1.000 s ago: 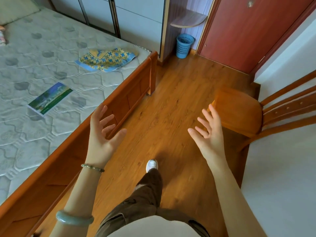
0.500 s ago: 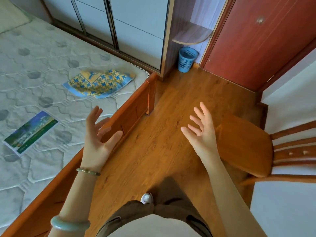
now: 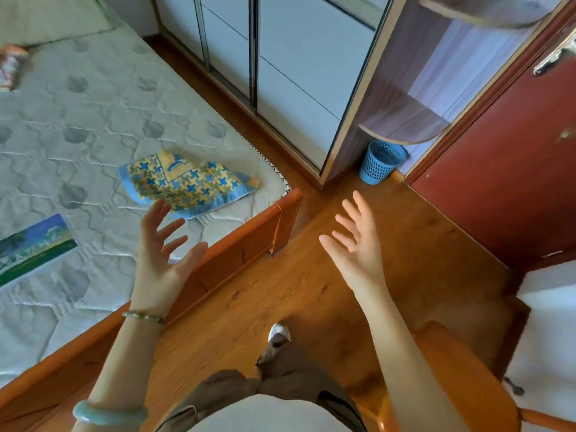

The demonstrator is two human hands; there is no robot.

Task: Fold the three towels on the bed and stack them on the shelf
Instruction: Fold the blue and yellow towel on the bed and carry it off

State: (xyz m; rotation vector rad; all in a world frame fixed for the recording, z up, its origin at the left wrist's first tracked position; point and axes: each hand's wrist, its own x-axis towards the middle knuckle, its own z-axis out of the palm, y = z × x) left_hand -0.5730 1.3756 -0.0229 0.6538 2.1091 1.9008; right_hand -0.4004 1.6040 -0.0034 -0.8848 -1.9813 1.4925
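A blue and yellow patterned towel (image 3: 187,183) lies spread and rumpled on the quilted mattress (image 3: 93,120), close to the bed's wooden footboard (image 3: 249,241). A green and blue flat piece (image 3: 31,247) lies further left on the mattress. A reddish cloth (image 3: 11,65) shows at the far left edge. My left hand (image 3: 162,254) hovers open over the footboard, just short of the patterned towel. My right hand (image 3: 355,244) is open above the wooden floor. A rounded corner shelf (image 3: 405,129) sits beside the wardrobe, with another shelf (image 3: 473,10) above it.
A blue waste basket (image 3: 380,160) stands on the floor under the corner shelf. A sliding-door wardrobe (image 3: 280,73) runs along the bed. A red door (image 3: 514,166) is at right. A wooden chair seat (image 3: 452,369) is close behind my right arm.
I have stepped forward towards the bed corner and shelf. The patterned towel and shelves appear nearer. Both hands stay open and raised, the left one now reaching over the footboard.
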